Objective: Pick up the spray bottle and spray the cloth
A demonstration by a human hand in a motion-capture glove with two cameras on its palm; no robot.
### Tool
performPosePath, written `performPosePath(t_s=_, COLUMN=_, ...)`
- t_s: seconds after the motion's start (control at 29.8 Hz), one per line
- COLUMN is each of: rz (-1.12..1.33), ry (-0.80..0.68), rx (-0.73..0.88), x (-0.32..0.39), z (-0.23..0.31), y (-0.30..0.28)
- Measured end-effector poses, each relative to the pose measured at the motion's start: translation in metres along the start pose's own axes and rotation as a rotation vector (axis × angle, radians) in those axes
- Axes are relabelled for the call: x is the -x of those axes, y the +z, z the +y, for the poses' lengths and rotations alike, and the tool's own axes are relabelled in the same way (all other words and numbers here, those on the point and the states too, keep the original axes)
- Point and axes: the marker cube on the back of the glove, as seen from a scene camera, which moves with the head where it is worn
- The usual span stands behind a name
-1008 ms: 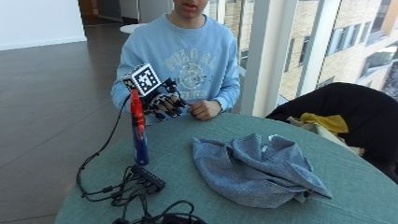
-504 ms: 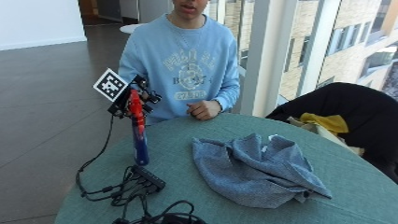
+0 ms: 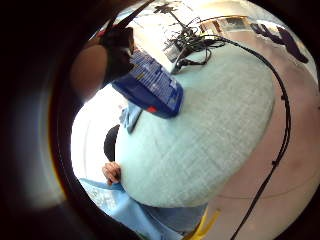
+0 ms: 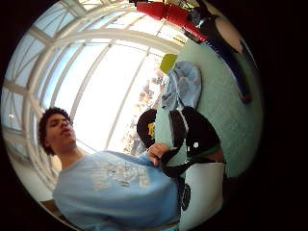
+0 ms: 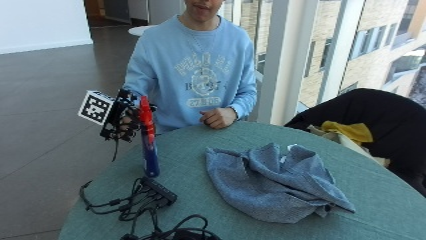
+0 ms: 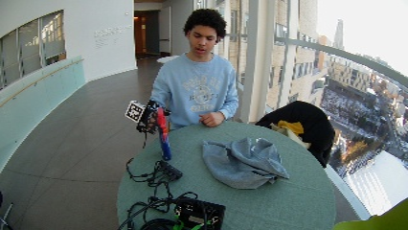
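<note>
Red-topped and blue-bodied, the spray bottle stands upright near the tabletop edge on my right, its base apparently not yet lifted. My right hand sits at the red trigger head; from these views I cannot tell whether the fingers have closed around it. The cloth lies crumpled at the tabletop centre, well apart from the bottle. I judge that 2 steps remain: lift and spray.

Sweatshirt print and spray bottle label both too blurred to read
</note>
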Motion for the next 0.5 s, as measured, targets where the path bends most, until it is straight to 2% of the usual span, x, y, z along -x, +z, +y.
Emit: performPosePath(t_s=0.5, rz=-0.17, ry=0.069, rx=-0.008, x=-0.017, z=-0.056, y=0.023)
